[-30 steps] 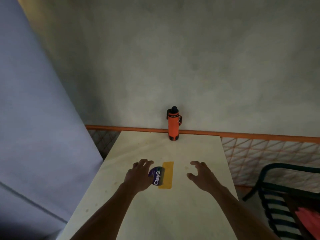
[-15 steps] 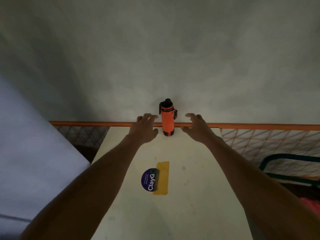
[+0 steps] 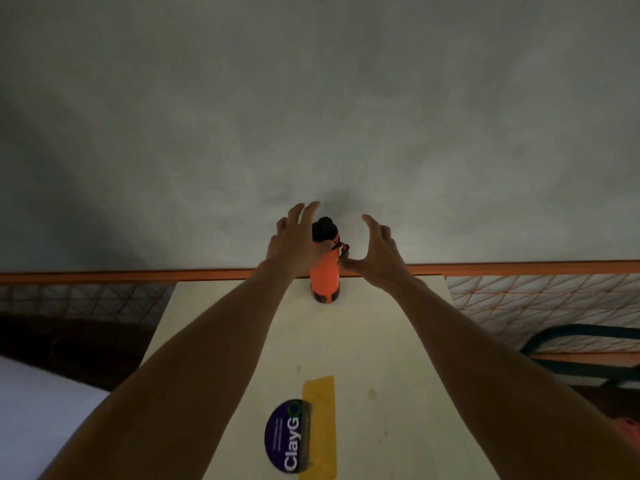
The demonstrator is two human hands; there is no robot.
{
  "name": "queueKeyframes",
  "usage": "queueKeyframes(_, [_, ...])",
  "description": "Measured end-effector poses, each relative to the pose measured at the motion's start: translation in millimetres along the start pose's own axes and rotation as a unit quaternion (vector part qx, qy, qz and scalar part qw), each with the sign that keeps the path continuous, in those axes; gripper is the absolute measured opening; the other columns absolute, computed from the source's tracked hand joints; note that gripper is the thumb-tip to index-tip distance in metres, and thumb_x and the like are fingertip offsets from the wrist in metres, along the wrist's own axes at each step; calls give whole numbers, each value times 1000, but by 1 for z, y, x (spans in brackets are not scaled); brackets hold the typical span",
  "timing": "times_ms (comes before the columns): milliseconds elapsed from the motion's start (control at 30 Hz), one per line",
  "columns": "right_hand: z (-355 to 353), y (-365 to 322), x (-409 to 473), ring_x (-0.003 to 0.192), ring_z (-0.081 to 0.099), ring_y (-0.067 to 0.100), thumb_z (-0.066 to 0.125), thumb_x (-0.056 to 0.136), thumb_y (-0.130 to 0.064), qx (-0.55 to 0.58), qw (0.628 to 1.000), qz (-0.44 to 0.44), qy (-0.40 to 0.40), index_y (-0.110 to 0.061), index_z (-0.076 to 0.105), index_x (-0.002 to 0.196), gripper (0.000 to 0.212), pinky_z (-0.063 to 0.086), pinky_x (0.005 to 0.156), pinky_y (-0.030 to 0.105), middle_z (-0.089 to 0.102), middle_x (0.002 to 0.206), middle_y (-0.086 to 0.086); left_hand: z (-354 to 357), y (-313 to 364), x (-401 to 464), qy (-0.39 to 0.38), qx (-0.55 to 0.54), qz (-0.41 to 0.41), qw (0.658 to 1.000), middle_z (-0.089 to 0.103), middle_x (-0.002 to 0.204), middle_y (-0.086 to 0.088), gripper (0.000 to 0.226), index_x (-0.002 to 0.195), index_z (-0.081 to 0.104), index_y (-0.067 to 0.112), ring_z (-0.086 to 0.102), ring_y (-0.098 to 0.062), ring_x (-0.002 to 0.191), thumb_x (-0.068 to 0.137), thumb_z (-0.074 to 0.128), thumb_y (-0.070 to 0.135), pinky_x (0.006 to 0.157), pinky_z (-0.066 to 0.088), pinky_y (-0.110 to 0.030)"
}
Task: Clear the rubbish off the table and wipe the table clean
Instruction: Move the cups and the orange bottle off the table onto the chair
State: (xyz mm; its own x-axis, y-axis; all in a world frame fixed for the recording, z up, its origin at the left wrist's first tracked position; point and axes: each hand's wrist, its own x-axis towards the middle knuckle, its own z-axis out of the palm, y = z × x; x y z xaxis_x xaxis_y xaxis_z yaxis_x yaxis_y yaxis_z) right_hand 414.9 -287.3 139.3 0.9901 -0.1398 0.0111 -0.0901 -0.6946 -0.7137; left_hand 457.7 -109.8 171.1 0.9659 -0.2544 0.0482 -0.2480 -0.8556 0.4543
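Both hands have travelled up the table (image 3: 381,341) since half a second ago: then they were level with the foot of the orange bottle (image 3: 325,277), and now they flank its neck and black cap. I read that as setting the bottle aside first, so the top is free for wiping.

Going left to right: my left hand (image 3: 294,242) sits at the bottle's nine o'clock, fingers spread and only gently bent, the thumb side against or just short of the shoulder; I cannot tell which, and it has no grip yet. The bottle stands upright at the table's twelve o'clock edge, by the wall. My right hand (image 3: 377,252) is at its three o'clock, wide open, thumb reaching toward the strap.

Near me, at six o'clock, a purple round sticker (image 3: 285,436) and yellow strip (image 3: 322,424) lie flat, touching.
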Motion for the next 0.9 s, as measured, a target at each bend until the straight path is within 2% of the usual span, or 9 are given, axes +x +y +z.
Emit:
queueKeyframes(133, [37, 23, 29, 141, 32, 29, 88, 67, -34, 38, 998, 37, -39, -28, 10, 155, 118, 38, 110, 46, 23, 156, 5, 30, -16, 27, -13, -39, -1, 999, 18, 163, 0, 94, 157, 15, 37, 33, -39, 142, 84, 74, 46, 107, 42, -53])
queueKeyframes(233, [61, 35, 43, 140, 34, 29, 89, 65, -30, 69, 994, 52, -68, -26, 10, 156, 120, 38, 110, 49, 26, 155, 6, 52, -23, 36, -14, -75, -13, 997, 28, 157, -2, 94, 155, 18, 37, 49, -36, 132, 81, 76, 50, 105, 46, -49])
queueKeyframes(333, [83, 43, 54, 129, 47, 26, 85, 51, -42, 112, 988, 57, -94, -28, 19, 152, 122, 47, 103, 50, 40, 144, 3, 72, -29, 42, 25, -90, -28, 995, 37, 149, 0, 87, 149, 31, 32, 60, -32, 121, 79, 79, 48, 100, 50, -47])
queueKeyframes(400, [95, 47, 55, 119, 53, 22, 78, 44, -50, 134, 985, 64, -83, -29, 30, 143, 112, 53, 95, 49, 49, 134, -1, 76, -28, 43, 54, -94, -23, 994, 42, 144, 1, 86, 145, 34, 30, 62, -30, 116, 76, 82, 47, 97, 52, -47])
queueKeyframes(533, [109, 51, 48, 109, 58, 18, 80, 63, -45, 141, 986, 78, -32, -27, 44, 130, 78, 53, 89, 45, 58, 122, -5, 73, -26, 42, 61, -97, -37, 993, 45, 138, 1, 86, 141, 41, 28, 63, -28, 113, 70, 86, 44, 98, 51, -46])
queueKeyframes(633, [104, 48, 30, 102, 60, 14, 81, 70, -38, 156, 985, 73, -4, -28, 53, 119, 58, 51, 83, 36, 63, 109, -11, 69, -21, 22, 64, -111, -29, 991, 48, 133, 3, 85, 136, 47, 28, 63, -25, 111, 64, 90, 38, 96, 53, -43])
queueKeyframes(733, [90, 48, 5, 100, 58, 9, 82, 71, -36, 165, 985, 53, 9, -31, 52, 120, 57, 49, 83, 32, 61, 109, -14, 64, -12, -4, 80, -121, -14, 989, 51, 129, 7, 86, 134, 48, 31, 62, -19, 110, 60, 92, 38, 90, 54, -35])
queueKeyframes(800, [74, 46, -14, 99, 54, -2, 82, 71, -38, 177, 983, 37, 18, -30, 50, 123, 62, 46, 81, 24, 58, 113, -14, 49, 2, -19, 88, -134, -3, 987, 52, 129, 10, 85, 134, 49, 33, 61, -17, 111, 61, 91, 39, 89, 51, -30])
queueKeyframes(900, [47, 42, -41, 105, 47, -7, 84, 69, -35, 183, 983, 4, 29, -30, 44, 132, 76, 39, 81, 15, 50, 125, -10, 19, 31, -41, 98, -140, 20, 985, 53, 133, 14, 81, 135, 47, 40, 60, -15, 115, 64, 86, 45, 94, 52, -35])
